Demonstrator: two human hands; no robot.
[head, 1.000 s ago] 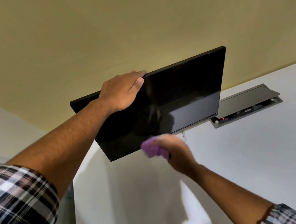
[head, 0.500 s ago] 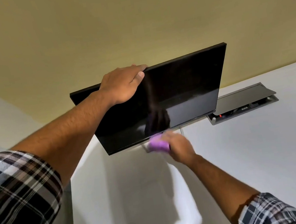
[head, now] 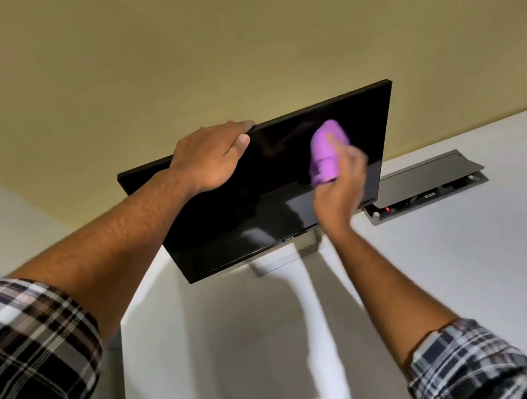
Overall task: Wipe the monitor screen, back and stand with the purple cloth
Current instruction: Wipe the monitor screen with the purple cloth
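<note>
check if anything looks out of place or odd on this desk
One thing stands out: the desk's cable box, right of the monitor, has its lid propped open, exposing sockets and a red light. The monitor looks undamaged; its tilt may be camera angle. Nothing appears spilled.

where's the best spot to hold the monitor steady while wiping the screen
Probably the top edge, from above, as the left hand does now: its fingers hook over the thin upper rim of the monitor, thumb on the front. The panel leans back on a narrow stand, so a grip up high likely braces it best against the push of the purple cloth in the right hand.
</note>
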